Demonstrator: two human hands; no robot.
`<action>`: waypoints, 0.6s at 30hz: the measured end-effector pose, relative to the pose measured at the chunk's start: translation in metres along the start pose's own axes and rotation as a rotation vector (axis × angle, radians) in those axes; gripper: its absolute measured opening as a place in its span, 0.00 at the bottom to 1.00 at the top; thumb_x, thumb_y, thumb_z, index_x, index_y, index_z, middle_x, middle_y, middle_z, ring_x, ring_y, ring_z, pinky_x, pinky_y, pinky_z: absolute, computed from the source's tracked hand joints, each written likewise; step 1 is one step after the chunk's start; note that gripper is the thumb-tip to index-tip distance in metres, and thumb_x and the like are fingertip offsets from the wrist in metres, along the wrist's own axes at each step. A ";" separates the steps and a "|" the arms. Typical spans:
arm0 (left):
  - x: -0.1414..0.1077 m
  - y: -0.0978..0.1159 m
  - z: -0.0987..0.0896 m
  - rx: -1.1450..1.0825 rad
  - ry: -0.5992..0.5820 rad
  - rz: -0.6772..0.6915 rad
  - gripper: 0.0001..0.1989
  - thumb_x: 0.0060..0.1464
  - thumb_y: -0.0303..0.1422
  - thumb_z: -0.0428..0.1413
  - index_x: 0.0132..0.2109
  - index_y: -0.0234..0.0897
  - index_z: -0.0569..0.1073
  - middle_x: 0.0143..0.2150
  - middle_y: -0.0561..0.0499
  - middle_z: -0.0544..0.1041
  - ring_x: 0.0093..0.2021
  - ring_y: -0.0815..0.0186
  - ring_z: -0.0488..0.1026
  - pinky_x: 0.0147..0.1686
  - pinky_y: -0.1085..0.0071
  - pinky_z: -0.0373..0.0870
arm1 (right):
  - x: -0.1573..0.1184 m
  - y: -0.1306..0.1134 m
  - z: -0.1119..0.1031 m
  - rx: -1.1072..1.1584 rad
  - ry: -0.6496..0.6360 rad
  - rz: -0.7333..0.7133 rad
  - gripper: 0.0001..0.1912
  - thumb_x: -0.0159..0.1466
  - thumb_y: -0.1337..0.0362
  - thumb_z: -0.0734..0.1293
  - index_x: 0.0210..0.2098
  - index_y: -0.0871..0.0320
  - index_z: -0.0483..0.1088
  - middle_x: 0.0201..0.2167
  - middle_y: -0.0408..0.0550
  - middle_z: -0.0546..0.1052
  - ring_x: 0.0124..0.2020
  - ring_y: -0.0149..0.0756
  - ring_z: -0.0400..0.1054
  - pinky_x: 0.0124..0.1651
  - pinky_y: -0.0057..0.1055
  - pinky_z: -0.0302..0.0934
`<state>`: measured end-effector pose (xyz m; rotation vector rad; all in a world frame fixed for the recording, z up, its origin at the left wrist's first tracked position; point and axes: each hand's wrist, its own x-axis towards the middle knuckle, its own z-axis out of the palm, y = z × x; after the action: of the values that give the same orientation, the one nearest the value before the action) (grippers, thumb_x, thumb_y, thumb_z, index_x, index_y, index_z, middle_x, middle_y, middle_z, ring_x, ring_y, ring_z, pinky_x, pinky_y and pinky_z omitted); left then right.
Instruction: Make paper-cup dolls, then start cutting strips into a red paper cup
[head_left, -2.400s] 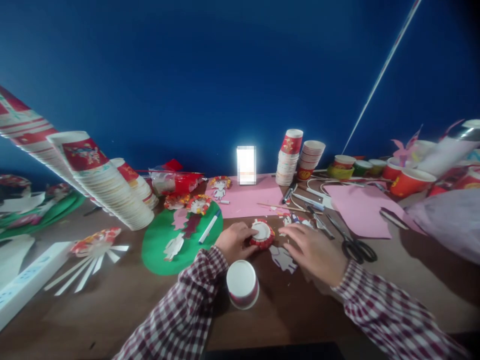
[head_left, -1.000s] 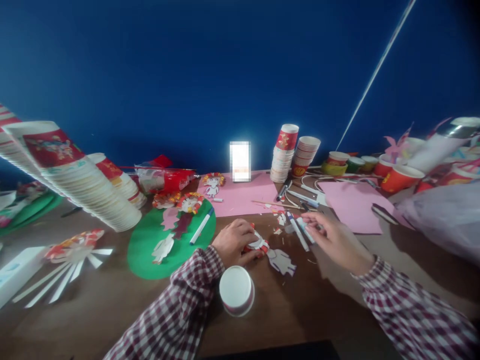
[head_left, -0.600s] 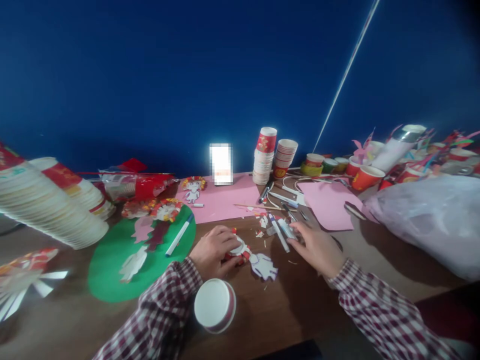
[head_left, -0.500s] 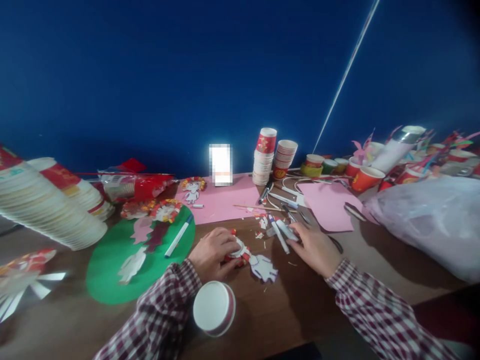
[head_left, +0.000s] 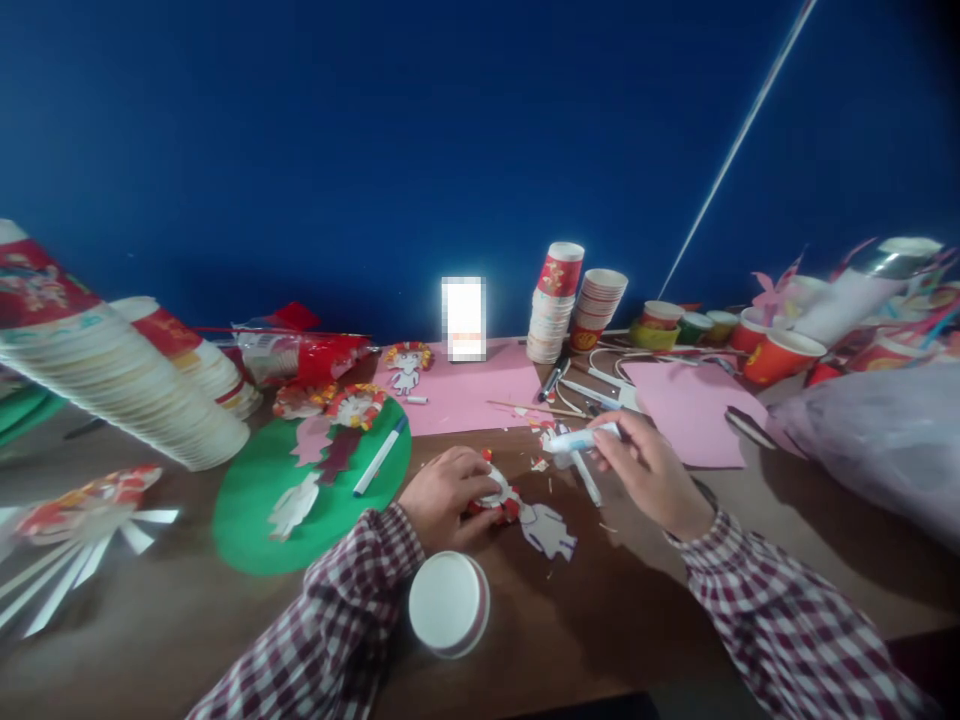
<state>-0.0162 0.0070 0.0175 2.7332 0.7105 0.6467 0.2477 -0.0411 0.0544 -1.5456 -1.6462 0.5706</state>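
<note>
On the brown table my left hand (head_left: 450, 497) curls its fingers over the red-and-white rim of a paper cutout figure (head_left: 551, 530), pressing it to the tabletop. The white body of this figure, edged in purple, sticks out to the right. My right hand (head_left: 651, 470) is closed, thumb and fingers pinching a white glue stick (head_left: 581, 440) just above the table. Below that stick lies a white marker (head_left: 587, 480), partly covered by it. Near my left wrist stands a white paper cup (head_left: 444, 600).
Leaning stacks of paper cups (head_left: 127, 370) stand at left, beside a green paper circle (head_left: 255, 500) bearing cutouts and a blue-capped marker (head_left: 380, 457). Pink paper (head_left: 465, 400) and upright cup stacks (head_left: 553, 310) are behind. A plastic bag (head_left: 877, 440) bulges at right.
My right hand has picked up the glue stick from among the pens and lifted it slightly. My left hand stays on the paper figure. The whole view has shifted a little.
</note>
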 end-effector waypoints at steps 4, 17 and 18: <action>-0.002 -0.003 0.003 0.010 -0.002 -0.017 0.11 0.49 0.34 0.54 0.41 0.39 0.73 0.44 0.45 0.71 0.49 0.58 0.66 0.48 0.59 0.65 | 0.009 -0.020 0.027 -0.029 -0.150 -0.153 0.07 0.63 0.59 0.58 0.37 0.55 0.63 0.30 0.45 0.73 0.29 0.34 0.67 0.34 0.30 0.63; -0.002 -0.007 0.008 0.031 0.035 0.016 0.12 0.51 0.40 0.53 0.40 0.39 0.74 0.42 0.44 0.72 0.48 0.56 0.66 0.47 0.57 0.65 | 0.014 -0.011 0.059 0.497 -0.011 0.089 0.16 0.62 0.54 0.60 0.46 0.56 0.66 0.31 0.46 0.75 0.31 0.34 0.68 0.33 0.30 0.65; -0.002 -0.007 0.008 0.029 0.037 0.019 0.12 0.51 0.40 0.53 0.40 0.39 0.74 0.42 0.44 0.72 0.49 0.56 0.66 0.48 0.57 0.64 | 0.014 -0.009 0.062 0.568 0.000 0.133 0.16 0.62 0.53 0.61 0.44 0.56 0.66 0.30 0.46 0.74 0.30 0.34 0.68 0.32 0.30 0.65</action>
<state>-0.0168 0.0110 0.0074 2.7637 0.7088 0.6977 0.1944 -0.0168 0.0289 -1.2293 -1.2359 1.0085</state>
